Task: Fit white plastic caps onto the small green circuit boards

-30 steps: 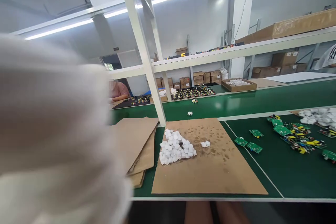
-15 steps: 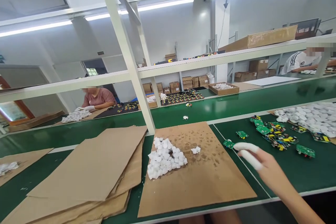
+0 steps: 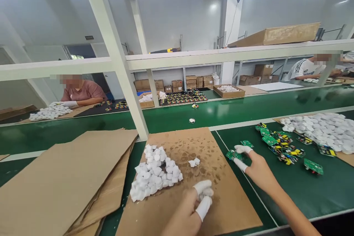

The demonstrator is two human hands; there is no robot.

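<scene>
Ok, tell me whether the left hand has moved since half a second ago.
Yes: out of view then, the left hand has come into view; judged against the brown cardboard sheet, it is now over the near part.

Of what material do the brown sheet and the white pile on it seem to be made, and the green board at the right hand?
Brown sheet: probably matte cardboard, by its tan colour and dark stains.
White pile: matte, soft-looking lumps, perhaps cotton or foam; unclear which.
Green board: likely coated circuit-board laminate, by its green face; finish unclear.
</scene>
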